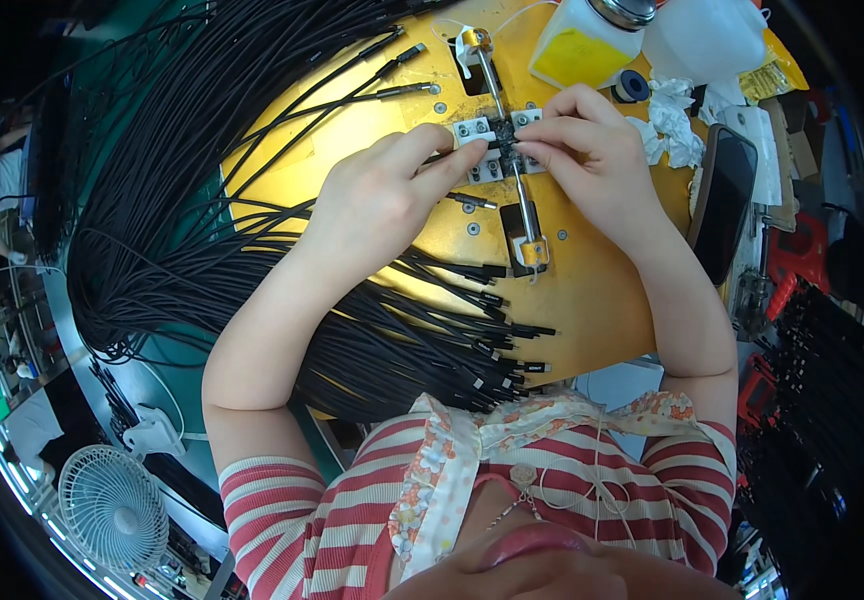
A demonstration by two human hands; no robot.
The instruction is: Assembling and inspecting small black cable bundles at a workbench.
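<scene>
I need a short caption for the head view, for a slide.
Both hands, left hand and right hand, meet at a small metal fixture on a yellow board, beside black cables.

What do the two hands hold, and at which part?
Both hands pinch the end of a thin black cable with their fingertips, over the small metal clamp on the yellow board.

Pretty bright overhead light here, with strong glare bouncing off the shiny yellow table (592, 290) in a couple of patches. The middle looks sharp. Heavy fisheye bending toward the rim, corners go fully black, and the nearest stuff at the bottom edge is blurry.
</scene>
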